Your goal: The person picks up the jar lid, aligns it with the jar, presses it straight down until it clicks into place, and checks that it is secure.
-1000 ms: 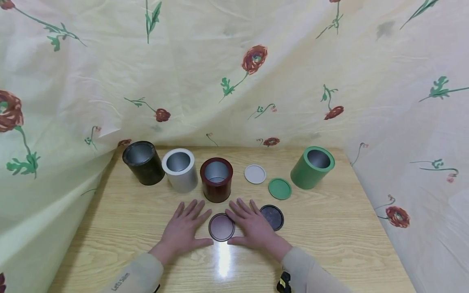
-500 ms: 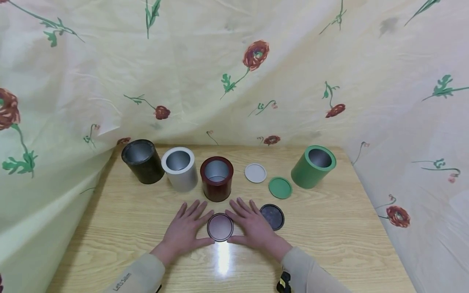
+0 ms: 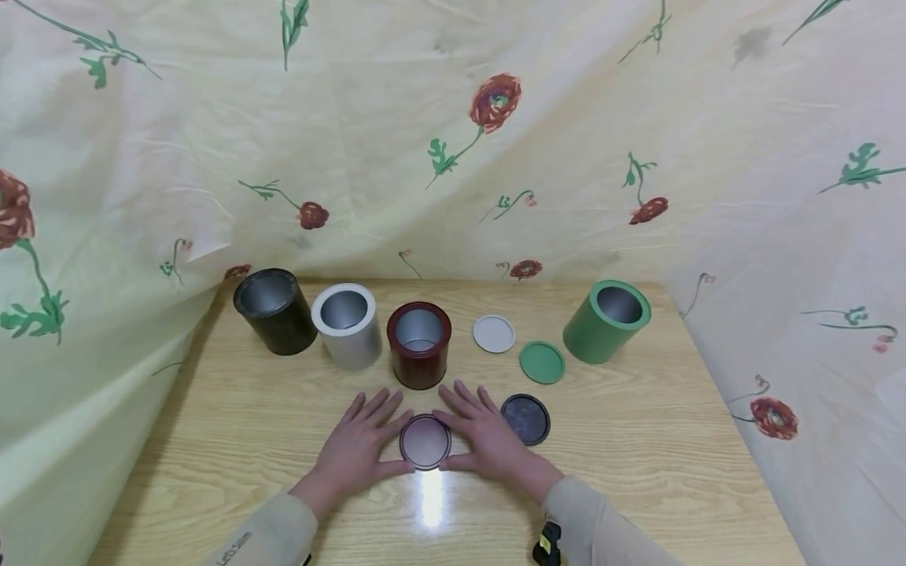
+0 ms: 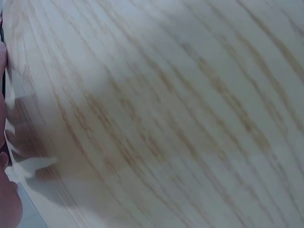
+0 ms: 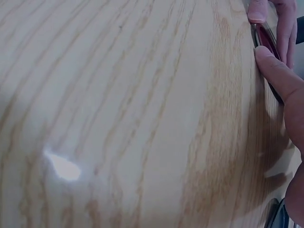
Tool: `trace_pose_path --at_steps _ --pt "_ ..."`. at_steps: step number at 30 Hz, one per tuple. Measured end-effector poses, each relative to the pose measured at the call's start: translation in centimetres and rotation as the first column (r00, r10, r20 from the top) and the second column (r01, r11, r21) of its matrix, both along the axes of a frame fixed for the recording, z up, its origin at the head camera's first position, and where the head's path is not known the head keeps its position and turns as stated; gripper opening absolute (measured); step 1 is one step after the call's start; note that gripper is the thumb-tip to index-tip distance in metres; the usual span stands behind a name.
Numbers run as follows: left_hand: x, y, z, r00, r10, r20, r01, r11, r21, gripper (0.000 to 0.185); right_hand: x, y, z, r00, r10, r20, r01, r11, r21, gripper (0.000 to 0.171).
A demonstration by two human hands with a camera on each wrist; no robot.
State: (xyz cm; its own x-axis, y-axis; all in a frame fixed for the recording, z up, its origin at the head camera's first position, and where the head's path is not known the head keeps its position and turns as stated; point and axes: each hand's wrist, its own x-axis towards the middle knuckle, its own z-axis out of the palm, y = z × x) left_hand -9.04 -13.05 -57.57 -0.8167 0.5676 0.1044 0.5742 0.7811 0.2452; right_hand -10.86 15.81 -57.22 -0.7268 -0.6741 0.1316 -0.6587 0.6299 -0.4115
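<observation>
A round dark-red lid [image 3: 425,442] with a pinkish centre lies flat on the table between the two hands. My left hand [image 3: 354,448] is spread on its left side, index finger and thumb at the rim. On the other side my right hand [image 3: 484,436] spreads likewise, its index finger on the upper rim and thumb by the lower rim. Just beyond the lid stands a dark-red can [image 3: 419,346], upright with its top uncovered. The right wrist view shows fingertips at the edge of the lid [image 5: 267,40]; the left wrist view mostly shows tabletop.
A black can [image 3: 276,314] and a white can [image 3: 348,328] stand uncovered at the back left, a green can [image 3: 606,322] at the back right. A white lid [image 3: 494,334], a green lid [image 3: 542,362] and a black lid [image 3: 526,419] lie on the table [image 3: 651,472].
The dark-red lid has shifted slightly left, then slightly toward the person. The right hand's fingers have moved a little left, still beside the lid. The cans stay put.
</observation>
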Motion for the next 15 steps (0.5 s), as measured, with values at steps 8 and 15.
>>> trace_pose_path --at_steps 8,15 --pt "-0.33 -0.12 0.04 1.0 -0.013 -0.026 0.014 0.999 0.05 0.086 -0.22 -0.11 0.12 1.0 -0.006 0.014 0.007 0.998 -0.068 0.081" --pt "-0.4 -0.53 0.32 0.997 -0.022 -0.072 0.028 0.996 0.082 0.089 -0.27 -0.29 0.63 1.0 -0.017 -0.013 0.016 0.998 -0.064 0.084"
